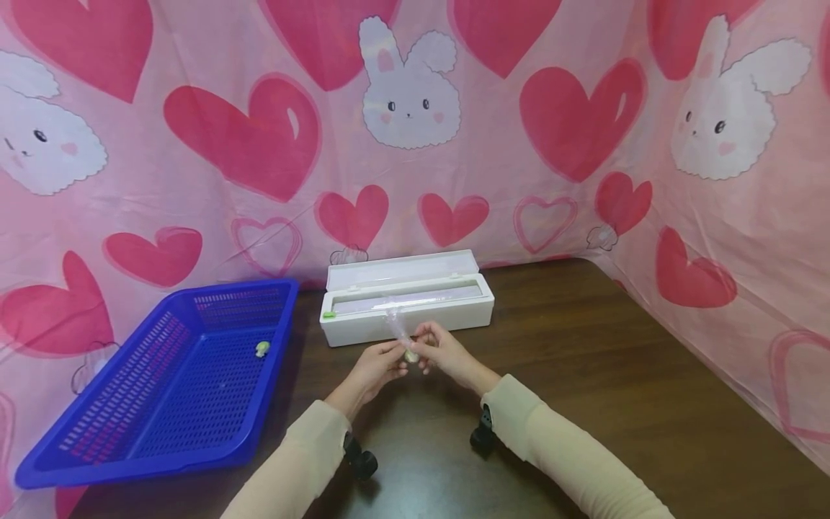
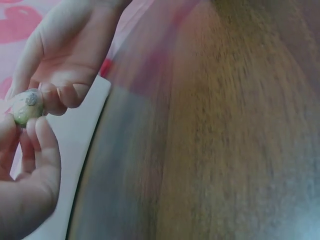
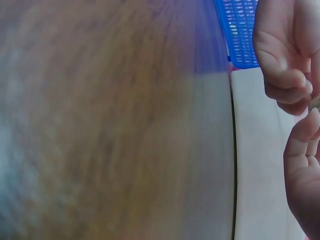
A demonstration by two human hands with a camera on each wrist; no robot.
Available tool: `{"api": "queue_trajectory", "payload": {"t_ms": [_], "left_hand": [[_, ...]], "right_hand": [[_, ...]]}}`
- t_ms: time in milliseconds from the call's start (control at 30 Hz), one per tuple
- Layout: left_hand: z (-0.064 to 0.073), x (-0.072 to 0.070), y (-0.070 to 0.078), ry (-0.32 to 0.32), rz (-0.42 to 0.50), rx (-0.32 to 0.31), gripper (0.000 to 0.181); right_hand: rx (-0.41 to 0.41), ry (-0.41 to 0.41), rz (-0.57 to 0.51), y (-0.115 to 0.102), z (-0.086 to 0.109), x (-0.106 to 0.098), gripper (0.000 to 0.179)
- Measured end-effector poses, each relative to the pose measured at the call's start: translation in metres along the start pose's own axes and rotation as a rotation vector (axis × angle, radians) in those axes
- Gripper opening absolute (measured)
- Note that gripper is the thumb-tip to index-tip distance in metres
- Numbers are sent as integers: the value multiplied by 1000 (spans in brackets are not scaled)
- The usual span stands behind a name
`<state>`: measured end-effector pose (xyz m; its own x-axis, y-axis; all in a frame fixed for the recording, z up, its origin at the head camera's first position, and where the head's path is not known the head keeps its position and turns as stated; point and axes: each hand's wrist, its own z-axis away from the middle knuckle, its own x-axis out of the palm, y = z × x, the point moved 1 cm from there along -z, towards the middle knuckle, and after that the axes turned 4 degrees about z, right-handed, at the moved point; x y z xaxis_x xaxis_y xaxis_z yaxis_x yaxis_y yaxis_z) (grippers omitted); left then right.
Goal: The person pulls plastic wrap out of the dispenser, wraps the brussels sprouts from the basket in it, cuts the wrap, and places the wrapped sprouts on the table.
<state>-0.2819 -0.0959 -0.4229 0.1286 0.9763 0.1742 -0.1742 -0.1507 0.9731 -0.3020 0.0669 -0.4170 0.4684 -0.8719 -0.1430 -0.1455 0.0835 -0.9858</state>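
Both hands meet over the table in front of a white cling film dispenser [image 1: 408, 321] whose lid stands raised. Between their fingertips is a small round green-and-white piece [image 2: 27, 107], its kind unclear, with clear film over it. The left hand [image 1: 376, 369] pinches it from the left, and the right hand [image 1: 450, 357] pinches it from the other side. A twisted strip of clear film [image 1: 397, 322] runs from the dispenser to the fingers. In the right wrist view the fingers hide most of the piece.
A blue plastic basket [image 1: 223, 443] stands at the left, with a small pale green piece [image 1: 262, 349] inside. A green slider [image 1: 329, 315] sits at the dispenser's left end. The brown wooden table [image 1: 616, 404] meets a pink heart-patterned curtain [image 1: 493, 166] behind and at the right.
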Motion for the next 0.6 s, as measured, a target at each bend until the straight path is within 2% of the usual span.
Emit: {"api": "queue_trajectory", "payload": {"t_ms": [133, 233, 400, 600], "left_hand": [[1, -2, 2, -93, 106, -6, 32], [1, -1, 4, -120, 140, -13, 35], [-2, 0, 2, -43, 52, 12, 44], [-1, -1, 1, 46, 47, 31, 37]], "right_hand": [[36, 4, -37, 0, 0, -1, 34], [45, 6, -51, 4, -2, -3, 34], [27, -15, -60, 4, -1, -2, 32], [27, -80, -90, 5, 0, -2, 34]]}}
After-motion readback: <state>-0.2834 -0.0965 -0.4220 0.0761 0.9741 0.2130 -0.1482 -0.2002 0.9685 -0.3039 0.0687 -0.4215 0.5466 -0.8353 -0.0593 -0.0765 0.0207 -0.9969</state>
